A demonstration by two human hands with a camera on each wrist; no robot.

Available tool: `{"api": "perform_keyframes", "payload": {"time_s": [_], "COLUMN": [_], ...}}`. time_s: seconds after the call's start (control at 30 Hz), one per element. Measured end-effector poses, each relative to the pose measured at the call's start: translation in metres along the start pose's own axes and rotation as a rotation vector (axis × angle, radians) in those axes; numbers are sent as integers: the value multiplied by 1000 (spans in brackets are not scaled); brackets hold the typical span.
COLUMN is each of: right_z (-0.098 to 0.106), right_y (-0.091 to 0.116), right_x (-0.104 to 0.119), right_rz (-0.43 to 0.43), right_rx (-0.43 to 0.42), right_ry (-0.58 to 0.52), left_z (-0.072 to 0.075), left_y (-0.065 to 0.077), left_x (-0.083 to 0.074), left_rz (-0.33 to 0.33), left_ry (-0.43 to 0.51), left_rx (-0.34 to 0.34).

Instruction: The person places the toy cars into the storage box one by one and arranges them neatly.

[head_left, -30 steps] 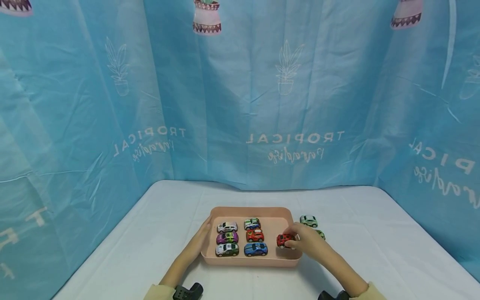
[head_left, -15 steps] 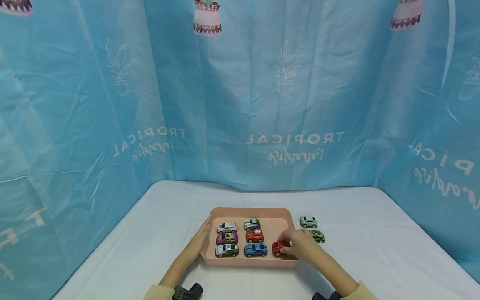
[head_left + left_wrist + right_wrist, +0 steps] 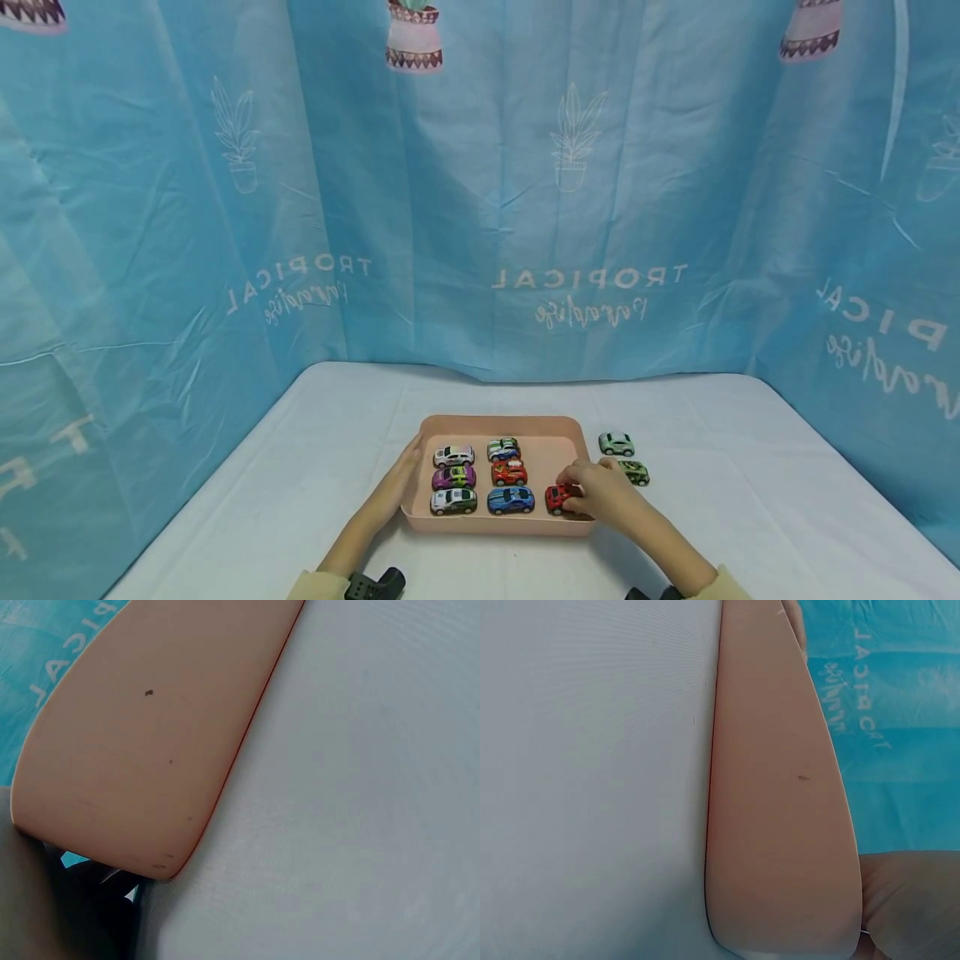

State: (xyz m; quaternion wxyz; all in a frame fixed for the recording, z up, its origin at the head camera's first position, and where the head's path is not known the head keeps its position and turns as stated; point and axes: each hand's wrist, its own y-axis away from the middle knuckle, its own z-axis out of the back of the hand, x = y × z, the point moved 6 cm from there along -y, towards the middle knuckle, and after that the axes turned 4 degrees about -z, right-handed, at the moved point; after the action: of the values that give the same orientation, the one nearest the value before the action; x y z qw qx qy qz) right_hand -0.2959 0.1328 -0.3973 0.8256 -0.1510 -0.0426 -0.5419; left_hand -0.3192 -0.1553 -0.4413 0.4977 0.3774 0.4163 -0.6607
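A peach tray (image 3: 480,525) holds several small toy cars in two columns. On the left stand a white car (image 3: 453,456), a purple car (image 3: 453,477) and a white-and-green car (image 3: 453,501); in the middle, a green-and-blue car (image 3: 503,450), a red fire-style car (image 3: 509,473) and a blue car (image 3: 511,500). At the tray's front right, my right hand (image 3: 603,490) pinches a red toy car (image 3: 557,498), partly covered by the fingers. My left hand (image 3: 401,477) rests along the tray's left side, fingers fairly straight. The wrist views show mainly the tray's outer wall (image 3: 165,735).
Beyond the tray's right side, a pale green toy car (image 3: 617,443) and a camouflage-green toy car (image 3: 636,472) stand on the white tablecloth (image 3: 735,483). A blue printed curtain (image 3: 480,208) encloses the back and sides of the table.
My right hand has brought the red toy car left and toward the tray's front, level with the blue car, then stayed nearly still. My left hand has kept its place.
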Motion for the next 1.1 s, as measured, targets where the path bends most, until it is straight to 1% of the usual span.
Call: {"api": "perform_keyframes", "payload": {"time_s": [0.2, 0.3, 0.43, 0.57, 0.87, 1.1], "right_z": [4, 7, 19, 33, 54, 60], "right_y": [2, 2, 2, 4, 6, 10], "right_x": [1, 1, 3, 1, -23, -45], "right_rz": [-4, -16, -31, -50, -85, -89], "right_rx": [-2, -24, -75, -102, -122, -134], "right_ry": [-3, -2, 9, -24, -55, -71], "left_z": [0, -1, -1, 0, 0, 0], "left_y": [0, 0, 0, 0, 0, 1], "left_x": [1, 1, 0, -2, -2, -2], "left_rz": [14, 16, 22, 30, 29, 34], "left_ry": [-11, -10, -7, -23, -19, -24], "left_rx": [-4, -4, -4, -8, -5, -12]}}
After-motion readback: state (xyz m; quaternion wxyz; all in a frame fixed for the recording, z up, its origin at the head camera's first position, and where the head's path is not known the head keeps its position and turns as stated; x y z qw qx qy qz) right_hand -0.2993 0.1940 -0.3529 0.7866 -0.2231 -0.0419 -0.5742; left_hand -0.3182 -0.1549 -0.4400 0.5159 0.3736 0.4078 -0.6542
